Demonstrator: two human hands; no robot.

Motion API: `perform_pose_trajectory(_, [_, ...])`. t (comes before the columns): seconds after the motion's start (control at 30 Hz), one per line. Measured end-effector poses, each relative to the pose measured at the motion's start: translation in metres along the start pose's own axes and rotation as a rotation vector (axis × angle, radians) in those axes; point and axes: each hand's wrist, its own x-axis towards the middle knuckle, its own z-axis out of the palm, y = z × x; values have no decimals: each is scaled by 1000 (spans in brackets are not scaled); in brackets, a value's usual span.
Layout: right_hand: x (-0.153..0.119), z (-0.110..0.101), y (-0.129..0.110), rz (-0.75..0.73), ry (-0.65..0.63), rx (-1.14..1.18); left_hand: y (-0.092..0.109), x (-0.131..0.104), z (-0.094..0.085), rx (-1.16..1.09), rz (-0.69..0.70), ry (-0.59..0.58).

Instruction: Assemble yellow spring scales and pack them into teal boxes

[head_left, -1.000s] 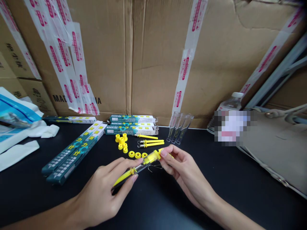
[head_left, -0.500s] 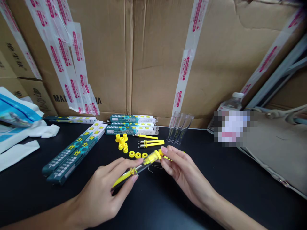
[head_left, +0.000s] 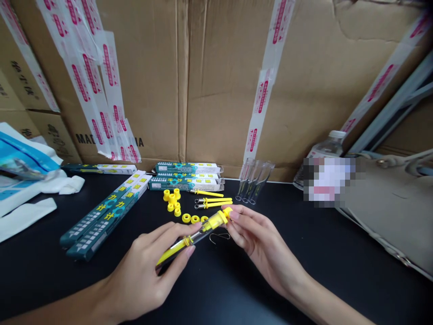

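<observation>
A clear tube (head_left: 201,234) with a yellow rod inside slants up to the right. My left hand (head_left: 157,262) is closed round its lower part. At its upper end sits a yellow cap (head_left: 227,213), which the fingers of my right hand (head_left: 255,230) pinch. A thin wire hook (head_left: 219,236) lies just below, beside my right fingers. Beyond my hands are several small yellow caps (head_left: 172,198), yellow rings (head_left: 195,219) in a row, partly hidden, and yellow rods with metal springs (head_left: 216,204).
Three clear tubes (head_left: 252,183) stand near the cardboard wall (head_left: 216,90). Printed boxes lie at the back (head_left: 186,184) and left (head_left: 108,216). Plastic packaging (head_left: 27,180) is at the far left; a bottle (head_left: 326,146) and a beige bag (head_left: 389,198) are at the right.
My right fingers have shifted slightly on the yellow cap, and more of the cap shows. The wire hook is more visible. My left hand still holds the tube.
</observation>
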Motion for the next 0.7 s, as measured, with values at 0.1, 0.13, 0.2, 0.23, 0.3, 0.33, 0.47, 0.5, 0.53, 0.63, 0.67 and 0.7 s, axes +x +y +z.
perform_pose_trajectory(0.1, [1, 1, 1, -2, -18, -1, 1, 0, 0, 5, 6, -7])
perform_pose_trajectory(0.13, [1, 1, 1, -1, -25, 0, 1, 0, 0, 6, 5, -8])
perform_pose_trajectory(0.2, [1, 1, 1, 5, -33, -3, 1, 0, 1, 4, 4, -10])
perform_pose_trajectory(0.23, [0, 1, 1, 4, -32, 0, 1, 1, 1, 1, 5, -7])
perform_pose_trajectory(0.3, [0, 1, 0, -1, -27, 18, 1, 1, 1, -5, 7, 1])
perform_pose_trajectory(0.33, [-1, 1, 0, -3, -27, 28, 1, 0, 1, -6, 7, 5])
perform_pose_trajectory(0.47, [-1, 0, -2, -4, -26, 11, 2, 0, 0, 5, 6, 8])
perform_pose_trajectory(0.5, [-1, 0, -1, -8, -23, -4, 2, 1, 0, 7, 5, 6])
perform_pose_trajectory(0.53, [0, -1, -1, -13, -22, -18, 2, 1, 0, 8, 4, 5])
perform_pose_trajectory(0.63, [1, 0, 0, -24, -19, -52, 1, 2, 0, 6, 15, 1])
perform_pose_trajectory(0.67, [1, 0, 1, -25, -15, -64, 1, 2, 1, 4, 21, -3])
perform_pose_trajectory(0.7, [1, 1, 1, -25, -12, -72, 1, 2, 1, 4, 25, -5])
